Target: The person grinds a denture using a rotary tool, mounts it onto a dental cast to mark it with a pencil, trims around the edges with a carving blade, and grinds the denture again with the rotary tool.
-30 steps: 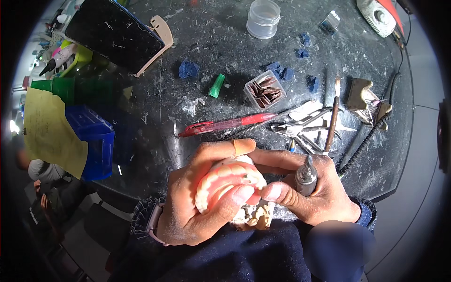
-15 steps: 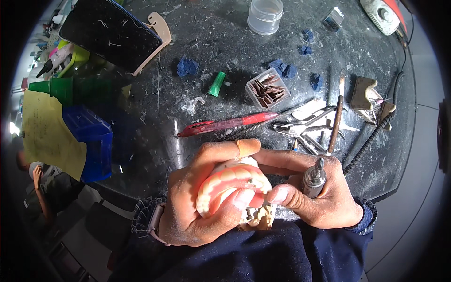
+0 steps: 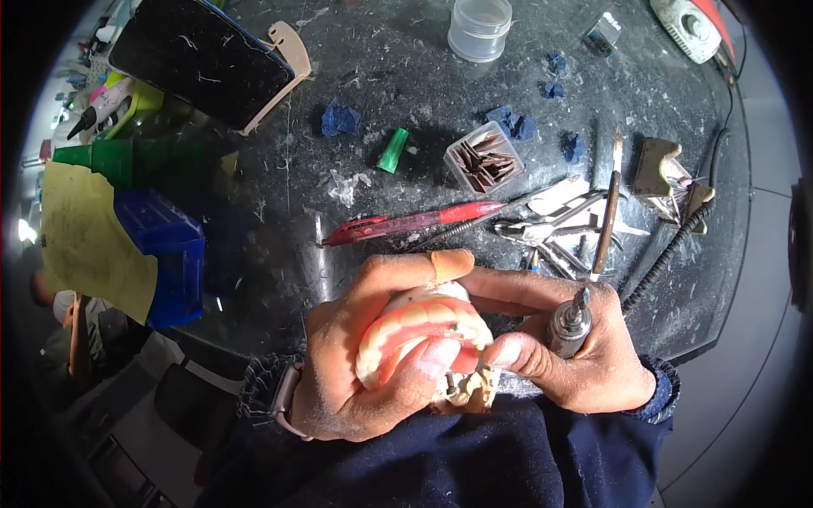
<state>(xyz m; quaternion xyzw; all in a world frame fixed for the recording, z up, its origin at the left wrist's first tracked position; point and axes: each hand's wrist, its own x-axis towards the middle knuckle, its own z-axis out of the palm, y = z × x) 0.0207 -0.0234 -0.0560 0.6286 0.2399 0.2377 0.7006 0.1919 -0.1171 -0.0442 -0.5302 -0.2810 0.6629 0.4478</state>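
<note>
**Denture (image 3: 413, 326) clasped in left hand (image 3: 343, 377), rotary handpiece (image 3: 567, 332) in right hand (image 3: 589, 364)**

The denture, pink with a cream arch of teeth, is pinched by the left fingers near the near edge of the bench (image 3: 389, 68). Its inner curve is pressed by the thumb; its far side is wrapped by the index finger, on which a tan strip (image 3: 451, 265) is worn. Behind it a white cast (image 3: 434, 293) is partly covered. Below, a cream tooth-shaped piece (image 3: 474, 391) is seen; whether it is joined cannot be told.

The rotary handpiece is enclosed by the curled right fingers, its metal tip pointed toward the bench's far side. The right thumb is set just beside the denture's right end; whether contact is made cannot be told.

Beyond the hands, pliers (image 3: 538, 229) are crossed by a brown-handled tool (image 3: 608, 216), and a red pen (image 3: 411, 224) is laid to their left. Farther off, a clear box (image 3: 501, 181) is filled with reddish-brown slips, with a green cone (image 3: 393, 151) beside it.

Near the right edge, a beige holder (image 3: 656, 169) is placed by a ribbed black cord (image 3: 665, 256). At the left edge, a blue bin (image 3: 179, 254) is partly covered by yellow paper (image 3: 97, 233).
</note>
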